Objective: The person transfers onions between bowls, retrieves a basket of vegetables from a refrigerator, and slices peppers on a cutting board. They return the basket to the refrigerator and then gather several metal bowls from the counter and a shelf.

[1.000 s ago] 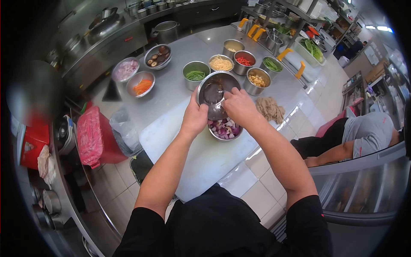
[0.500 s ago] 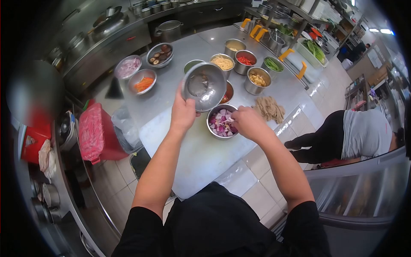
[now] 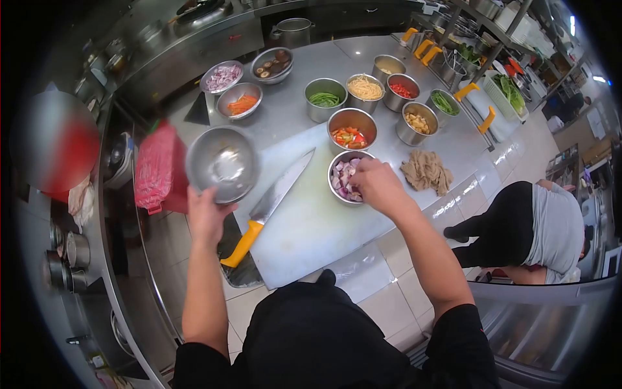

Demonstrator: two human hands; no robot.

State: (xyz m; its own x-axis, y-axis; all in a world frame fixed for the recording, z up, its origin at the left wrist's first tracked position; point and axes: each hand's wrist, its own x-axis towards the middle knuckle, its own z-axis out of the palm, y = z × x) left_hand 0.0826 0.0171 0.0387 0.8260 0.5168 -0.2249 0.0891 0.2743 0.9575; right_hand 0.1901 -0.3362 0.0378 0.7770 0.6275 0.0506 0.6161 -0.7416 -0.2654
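My left hand [image 3: 208,219] grips the lower rim of an empty metal bowl [image 3: 223,165], tilted beside the cutting board's left edge. My right hand [image 3: 381,187] is at the right rim of a metal container of chopped red onion [image 3: 343,176]; its fingers are bent together, and their tips are partly hidden. A knife with a yellow handle [image 3: 241,244] lies on the white cutting board [image 3: 311,227]. Just behind the onion stands a container of chopped peppers [image 3: 350,137]. To the right, a crumpled beige cloth [image 3: 426,172] lies on the counter.
Further back stand containers of green beans [image 3: 324,99], yellow strips [image 3: 365,88] and red pieces [image 3: 403,90], and a bowl of carrot [image 3: 241,104]. A red bin [image 3: 159,170] stands left of the counter. Another person [image 3: 531,223] bends over at right.
My left hand has carried the bowl left, away from the onion container, uncovering the pepper container and the knife. The right hand remains at the onion container. The camera view has shifted.
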